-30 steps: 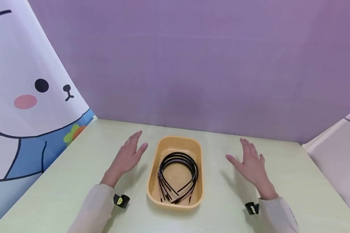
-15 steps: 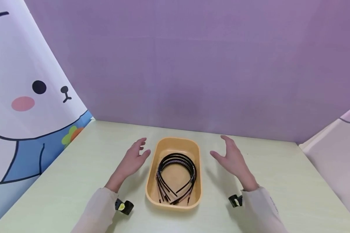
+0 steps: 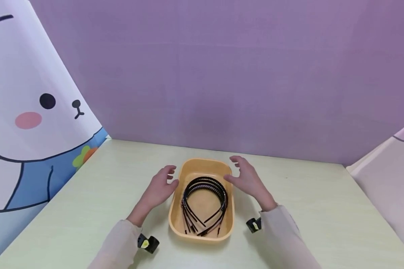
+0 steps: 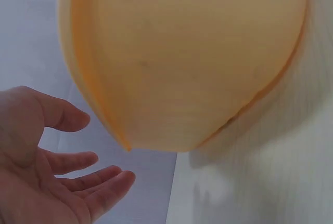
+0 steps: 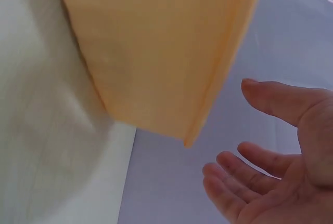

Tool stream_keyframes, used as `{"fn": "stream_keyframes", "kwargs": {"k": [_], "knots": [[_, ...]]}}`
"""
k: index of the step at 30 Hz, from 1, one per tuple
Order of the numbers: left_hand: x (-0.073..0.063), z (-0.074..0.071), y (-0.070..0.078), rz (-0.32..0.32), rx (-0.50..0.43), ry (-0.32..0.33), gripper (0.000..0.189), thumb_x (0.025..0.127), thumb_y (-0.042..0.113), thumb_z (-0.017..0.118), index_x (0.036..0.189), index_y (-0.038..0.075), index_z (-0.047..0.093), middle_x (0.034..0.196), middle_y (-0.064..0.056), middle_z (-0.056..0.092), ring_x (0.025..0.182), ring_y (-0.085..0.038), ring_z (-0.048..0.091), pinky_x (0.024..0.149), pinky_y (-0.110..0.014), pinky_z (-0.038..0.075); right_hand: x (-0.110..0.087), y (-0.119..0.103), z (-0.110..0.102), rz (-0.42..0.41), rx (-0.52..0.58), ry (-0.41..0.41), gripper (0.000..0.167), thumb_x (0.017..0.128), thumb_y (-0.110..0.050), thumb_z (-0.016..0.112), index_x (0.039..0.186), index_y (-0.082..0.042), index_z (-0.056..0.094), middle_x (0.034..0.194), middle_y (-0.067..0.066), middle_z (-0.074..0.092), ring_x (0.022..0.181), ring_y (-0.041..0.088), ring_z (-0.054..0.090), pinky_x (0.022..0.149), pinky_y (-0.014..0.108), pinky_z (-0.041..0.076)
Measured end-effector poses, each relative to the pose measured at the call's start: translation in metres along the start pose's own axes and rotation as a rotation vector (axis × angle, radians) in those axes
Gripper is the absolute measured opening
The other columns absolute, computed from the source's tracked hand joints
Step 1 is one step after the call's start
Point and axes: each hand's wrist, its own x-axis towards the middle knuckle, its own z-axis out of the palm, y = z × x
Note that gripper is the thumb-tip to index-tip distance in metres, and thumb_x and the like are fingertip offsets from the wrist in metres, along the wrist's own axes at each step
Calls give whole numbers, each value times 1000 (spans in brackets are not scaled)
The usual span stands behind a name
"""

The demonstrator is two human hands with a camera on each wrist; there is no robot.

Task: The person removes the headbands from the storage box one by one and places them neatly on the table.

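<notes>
A yellow-orange plastic tray (image 3: 202, 239) stands on the table, and several black headbands (image 3: 205, 183) lie nested inside it with their ends toward the person. To the tray's left hovers the left hand (image 3: 158, 190), thumb and fingers apart and loosely bent, holding nothing. The right hand (image 3: 249, 181) hangs at the upper right rim, its thumb overlapping the rim in the head view. In the left wrist view the fingers (image 4: 112, 190) stay apart from the tray wall (image 4: 192, 63). A gap also shows between the right thumb (image 5: 276, 96) and the tray wall in the right wrist view.
A pale table (image 3: 306, 209) carries the tray. Behind it rises a purple backdrop (image 3: 205, 82), with a cartoon-printed panel (image 3: 27, 149) on the left and a pale panel (image 3: 397, 179) on the right. Small black wrist devices (image 3: 148, 243) sit by both sleeves.
The right hand has moved left, from well away to the tray's right rim. The left hand has shifted slightly right, closer to the tray. Fingers of both hands have bent more. Tray and headbands stay put.
</notes>
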Motion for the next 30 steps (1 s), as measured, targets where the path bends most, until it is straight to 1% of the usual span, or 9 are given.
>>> {"fn": "stream_keyframes", "kwargs": {"k": [4, 11, 19, 24, 30], "knots": [[-1, 0, 3, -15, 1, 2, 48, 91, 12, 55, 134, -6, 45, 126, -25, 55, 113, -37, 57, 93, -49, 50, 4, -5, 7, -6, 48, -36, 58, 83, -10, 70, 133, 5, 44, 132, 26, 51, 114, 41, 54, 95, 51, 48], [-3, 3, 6, -38, 12, -16, 45, 88, 7, 57, 130, -9, 48, 119, -24, 57, 108, -36, 59, 88, -44, 54, 12, -14, 16, 14, 121, -133, 53, 84, -8, 67, 131, 5, 47, 131, 25, 52, 114, 40, 56, 96, 50, 48], [-4, 7, 5, -41, 9, -17, 45, 86, 4, 58, 128, -10, 49, 118, -24, 58, 107, -36, 60, 85, -42, 55, 22, -16, 24, -28, 100, -231, 48, 85, -8, 65, 127, 8, 49, 126, 27, 54, 110, 41, 58, 93, 48, 51], [-5, 9, 5, -38, 1, -22, 45, 84, 3, 58, 127, -10, 50, 119, -24, 58, 106, -36, 61, 84, -41, 56, 25, -13, 29, -46, 94, -270, 47, 85, -8, 66, 125, 10, 50, 123, 29, 55, 108, 42, 59, 90, 46, 52], [-4, 11, 3, -28, -2, -23, 44, 84, 1, 58, 126, -9, 52, 118, -23, 60, 103, -36, 63, 81, -39, 57, 30, -17, 31, -41, 42, -328, 46, 87, -10, 66, 126, 8, 50, 121, 26, 57, 107, 39, 61, 90, 44, 53]]}}
